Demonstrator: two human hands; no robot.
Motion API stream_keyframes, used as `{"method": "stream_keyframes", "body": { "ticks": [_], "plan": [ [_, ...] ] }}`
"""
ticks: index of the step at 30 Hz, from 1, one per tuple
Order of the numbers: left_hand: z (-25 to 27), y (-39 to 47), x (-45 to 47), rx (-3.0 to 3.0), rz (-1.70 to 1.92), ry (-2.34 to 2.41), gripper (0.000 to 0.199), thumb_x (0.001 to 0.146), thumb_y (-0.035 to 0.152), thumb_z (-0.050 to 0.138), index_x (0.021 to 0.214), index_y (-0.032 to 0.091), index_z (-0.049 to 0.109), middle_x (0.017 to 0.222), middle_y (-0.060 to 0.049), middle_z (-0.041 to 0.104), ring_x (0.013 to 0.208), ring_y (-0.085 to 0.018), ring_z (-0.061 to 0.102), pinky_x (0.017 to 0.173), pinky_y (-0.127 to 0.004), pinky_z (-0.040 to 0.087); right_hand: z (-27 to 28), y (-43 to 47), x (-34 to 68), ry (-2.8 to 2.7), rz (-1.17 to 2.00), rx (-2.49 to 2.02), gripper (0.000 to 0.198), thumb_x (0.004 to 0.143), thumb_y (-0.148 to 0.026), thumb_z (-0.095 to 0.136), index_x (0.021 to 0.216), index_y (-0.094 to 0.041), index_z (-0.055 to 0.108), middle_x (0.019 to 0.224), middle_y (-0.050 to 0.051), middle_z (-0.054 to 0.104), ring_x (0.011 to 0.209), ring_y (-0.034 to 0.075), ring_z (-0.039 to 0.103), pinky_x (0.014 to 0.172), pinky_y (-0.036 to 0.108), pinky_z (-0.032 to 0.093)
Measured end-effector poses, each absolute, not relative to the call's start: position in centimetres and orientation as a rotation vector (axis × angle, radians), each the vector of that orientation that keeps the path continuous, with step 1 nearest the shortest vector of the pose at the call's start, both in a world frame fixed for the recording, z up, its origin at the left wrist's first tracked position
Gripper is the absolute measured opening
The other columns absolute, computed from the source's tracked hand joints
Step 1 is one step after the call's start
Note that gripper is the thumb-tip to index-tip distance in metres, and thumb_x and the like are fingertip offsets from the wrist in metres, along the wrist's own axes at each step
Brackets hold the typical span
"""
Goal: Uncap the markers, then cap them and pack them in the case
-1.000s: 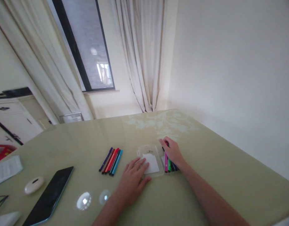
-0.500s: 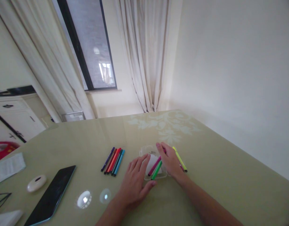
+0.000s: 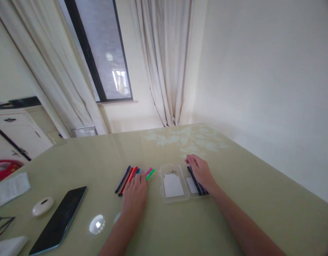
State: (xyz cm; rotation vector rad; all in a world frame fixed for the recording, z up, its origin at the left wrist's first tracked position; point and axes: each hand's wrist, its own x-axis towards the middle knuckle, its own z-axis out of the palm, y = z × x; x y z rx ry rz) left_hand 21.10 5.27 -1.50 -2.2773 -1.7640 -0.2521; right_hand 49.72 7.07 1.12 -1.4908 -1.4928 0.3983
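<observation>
Far left: white cabinet (image 3: 14,138), red item (image 3: 5,172) cut by the frame edge. On the bench (image 3: 78,167), left side: folded white cloth (image 3: 10,187), white object (image 3: 10,247) below it, type unclear. Next, white oval puck (image 3: 43,206) with a dark spot, then black tablet (image 3: 59,218) lying flat at an angle, just beside the puck. Left curtain (image 3: 49,71) and dark-framed window (image 3: 102,46) behind.

Marker row next, tilted, lying side by side: dark blue marker (image 3: 122,179) leftmost, then brownish and red ones, blue cap near the fingers. Left hand (image 3: 134,195) is over the right part of the row, palm down, near ends covered. Pink marker (image 3: 148,172) and green marker (image 3: 150,174) stick out past its right side. Left grip: can't tell if clamped on those two or just resting; fingertips hidden.

Right of that, clear plastic case (image 3: 166,170), opened flat, well apart from the left hand. White card (image 3: 173,186) in its left half. Right half holds black marker (image 3: 194,180) plus dark blue ones beside it, partly covered. Right hand (image 3: 201,172) is over that half, fingers curled. Right grip: can't tell if clamped, contact hidden. Plain wall (image 3: 265,89) far right.
</observation>
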Motion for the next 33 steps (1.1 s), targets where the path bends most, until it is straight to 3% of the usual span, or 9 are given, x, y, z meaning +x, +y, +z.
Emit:
{"method": "stream_keyframes", "body": {
  "ticks": [6,9,13,17,23,29,33],
  "plan": [
    [-0.5,5.1,20.9,-2.275,-0.367,-1.799,0.041,0.103,0.028,0.046,0.14,0.025,0.063,0.143,-0.012,0.061,0.129,-0.035,0.054,0.103,-0.053,0.046,-0.3,7.8,51.7,-1.773,0.088,-1.742,0.053,0.108,-0.05,0.033,0.074,-0.023,0.064,0.083,0.009,0.07,0.086,0.025,0.062,0.081,0.036,0.043],
    [-0.7,4.4,22.0,-2.604,-0.503,-1.581,0.044,0.105,0.038,0.044,0.146,0.029,0.058,0.15,-0.008,0.059,0.136,-0.032,0.051,0.111,-0.053,0.042,-0.4,7.6,51.1,-1.902,-0.082,-1.802,0.048,0.108,-0.044,0.037,0.072,-0.023,0.061,0.084,0.009,0.069,0.087,0.025,0.06,0.081,0.036,0.042],
    [-1.3,3.1,23.4,-2.964,-0.531,-1.241,0.054,0.098,0.055,0.058,0.147,0.032,0.055,0.155,-0.004,0.055,0.139,-0.03,0.049,0.116,-0.052,0.038,-0.5,7.7,50.8,-1.984,-0.173,-1.852,0.04,0.107,-0.039,0.043,0.077,-0.022,0.064,0.088,0.01,0.069,0.089,0.026,0.06,0.082,0.036,0.042],
    [-1.7,2.8,23.6,-2.964,-0.547,-1.282,0.047,0.1,0.048,0.059,0.144,0.034,0.058,0.152,-0.004,0.058,0.14,-0.029,0.049,0.116,-0.051,0.038,-0.8,8.0,50.9,-1.965,-0.128,-1.814,0.038,0.104,-0.041,0.044,0.076,-0.022,0.06,0.086,0.009,0.068,0.088,0.026,0.059,0.082,0.038,0.042],
    [-1.5,3.1,23.5,-2.969,-0.519,-1.34,0.045,0.1,0.047,0.059,0.142,0.033,0.06,0.151,-0.003,0.059,0.14,-0.03,0.049,0.117,-0.053,0.038,-0.7,8.5,51.3,-1.618,0.114,-1.633,0.041,0.097,-0.058,0.047,0.073,-0.024,0.049,0.073,0.003,0.059,0.071,0.021,0.054,0.07,0.033,0.041],
    [-1.4,3.2,23.5,-2.988,-0.533,-1.349,0.044,0.101,0.043,0.058,0.143,0.03,0.06,0.153,-0.005,0.057,0.142,-0.029,0.047,0.118,-0.053,0.038,0.4,7.8,51.3,-1.538,0.297,-1.5,0.054,0.094,-0.066,0.048,0.061,-0.024,0.041,0.058,-0.004,0.041,0.06,0.016,0.043,0.06,0.029,0.032],
    [-1.5,3.0,23.5,-2.998,-0.542,-1.342,0.046,0.1,0.044,0.059,0.144,0.031,0.059,0.153,-0.004,0.057,0.143,-0.029,0.047,0.118,-0.053,0.039,1.5,7.4,51.4,-1.46,0.238,-1.497,0.059,0.094,-0.067,0.048,0.056,-0.024,0.034,0.055,-0.005,0.033,0.056,0.014,0.036,0.057,0.029,0.026]
  ]
}}
